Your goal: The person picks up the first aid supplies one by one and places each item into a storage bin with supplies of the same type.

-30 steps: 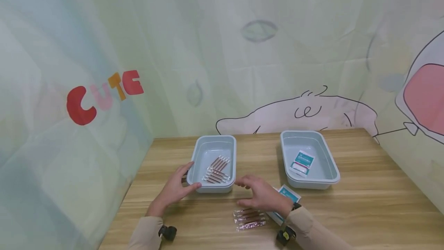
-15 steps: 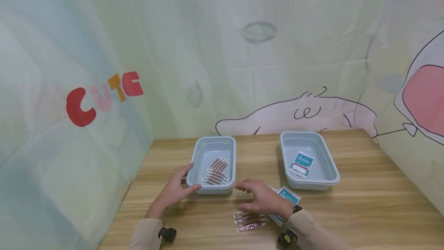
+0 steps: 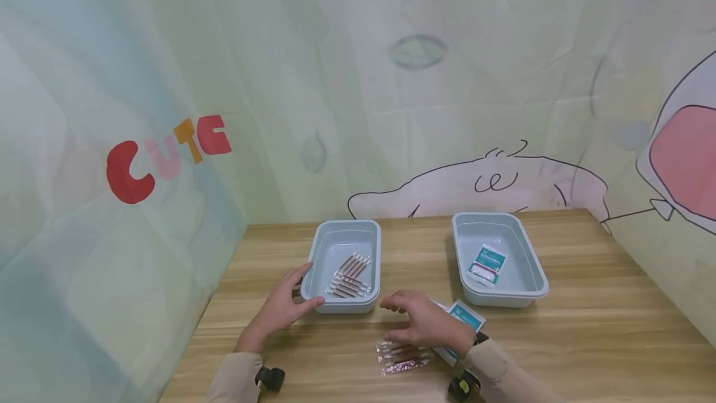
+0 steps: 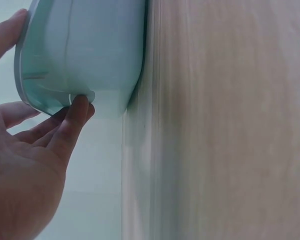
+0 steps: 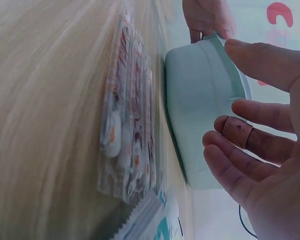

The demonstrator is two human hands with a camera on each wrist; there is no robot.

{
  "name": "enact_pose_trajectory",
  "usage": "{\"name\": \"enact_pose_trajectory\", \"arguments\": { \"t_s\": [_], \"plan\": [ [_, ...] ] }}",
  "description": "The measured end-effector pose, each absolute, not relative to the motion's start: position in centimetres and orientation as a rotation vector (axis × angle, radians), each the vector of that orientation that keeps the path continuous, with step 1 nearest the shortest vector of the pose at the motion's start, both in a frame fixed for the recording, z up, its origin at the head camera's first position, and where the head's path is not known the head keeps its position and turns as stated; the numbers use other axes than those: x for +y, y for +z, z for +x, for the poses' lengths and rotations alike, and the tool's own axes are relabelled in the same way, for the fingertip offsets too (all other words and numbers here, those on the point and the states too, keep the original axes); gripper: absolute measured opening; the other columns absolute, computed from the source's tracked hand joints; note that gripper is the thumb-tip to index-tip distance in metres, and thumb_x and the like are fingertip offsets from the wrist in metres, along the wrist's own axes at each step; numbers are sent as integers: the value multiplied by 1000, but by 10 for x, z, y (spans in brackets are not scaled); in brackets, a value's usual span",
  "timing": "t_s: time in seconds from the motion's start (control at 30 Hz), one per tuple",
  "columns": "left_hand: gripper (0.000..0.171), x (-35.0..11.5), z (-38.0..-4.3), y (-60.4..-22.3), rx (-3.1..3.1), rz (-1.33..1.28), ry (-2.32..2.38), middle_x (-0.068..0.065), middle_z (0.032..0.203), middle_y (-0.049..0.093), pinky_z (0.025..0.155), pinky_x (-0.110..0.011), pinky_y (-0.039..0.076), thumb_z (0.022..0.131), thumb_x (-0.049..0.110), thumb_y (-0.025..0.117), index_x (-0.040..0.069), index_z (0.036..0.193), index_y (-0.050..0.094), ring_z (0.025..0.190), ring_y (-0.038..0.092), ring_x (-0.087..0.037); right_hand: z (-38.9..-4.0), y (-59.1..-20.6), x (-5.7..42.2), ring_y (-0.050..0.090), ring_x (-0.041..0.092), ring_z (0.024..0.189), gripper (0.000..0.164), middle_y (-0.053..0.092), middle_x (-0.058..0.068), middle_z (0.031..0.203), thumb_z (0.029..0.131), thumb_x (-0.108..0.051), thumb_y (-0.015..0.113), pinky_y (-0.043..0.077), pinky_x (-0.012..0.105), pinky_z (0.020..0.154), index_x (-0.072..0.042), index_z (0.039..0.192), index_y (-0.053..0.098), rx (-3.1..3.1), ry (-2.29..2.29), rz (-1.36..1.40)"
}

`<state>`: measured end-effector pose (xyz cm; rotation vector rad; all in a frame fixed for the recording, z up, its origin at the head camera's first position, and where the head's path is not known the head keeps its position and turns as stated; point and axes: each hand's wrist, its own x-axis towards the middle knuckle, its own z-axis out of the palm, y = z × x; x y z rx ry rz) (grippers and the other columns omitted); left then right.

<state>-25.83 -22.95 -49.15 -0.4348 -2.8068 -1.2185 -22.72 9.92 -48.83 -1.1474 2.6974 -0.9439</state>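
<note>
My left hand [image 3: 279,306] grips the near-left corner of a pale blue plastic basin [image 3: 349,229], thumb at the front rim and fingers along the left side. Inside lie several iodine cotton swabs [image 3: 349,277], white-tipped with reddish-brown shafts, in clear wrappers. Beside the basin's near-right corner, my right hand [image 3: 427,322] hovers with relaxed, spread fingers and holds nothing; whether a fingertip touches the basin is unclear. Below it, more wrapped swabs [image 5: 132,110] lie on the table. Teal-and-white sachets [image 3: 468,314] are partly hidden under the right wrist.
A second pale blue basin [image 3: 528,250] stands to the right, holding teal-and-white sachets [image 3: 488,264]. Both basins rest on a wood-grain table [image 3: 604,328]. A printed cloth backdrop [image 3: 335,79] rises behind the table and at its sides.
Hardly anything differs; my right hand has lowered very slightly beside the left basin. The left hand keeps its place on the basin's corner.
</note>
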Motion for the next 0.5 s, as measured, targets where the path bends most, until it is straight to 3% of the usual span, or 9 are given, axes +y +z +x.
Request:
{"name": "enact_pose_trajectory", "arguments": {
  "t_s": [0.5],
  "plan": [
    [83,-230,-258,-492,-2800,-450,-1216,-18,147,43,102,-49,48,80,36,79,8,148,39,126,52,-34,-227,-491,100,62,16,103,54,66,5,119,82,-36,76,54,28,88,-8,125,61,2669,-916,-1150]
  ]
}}
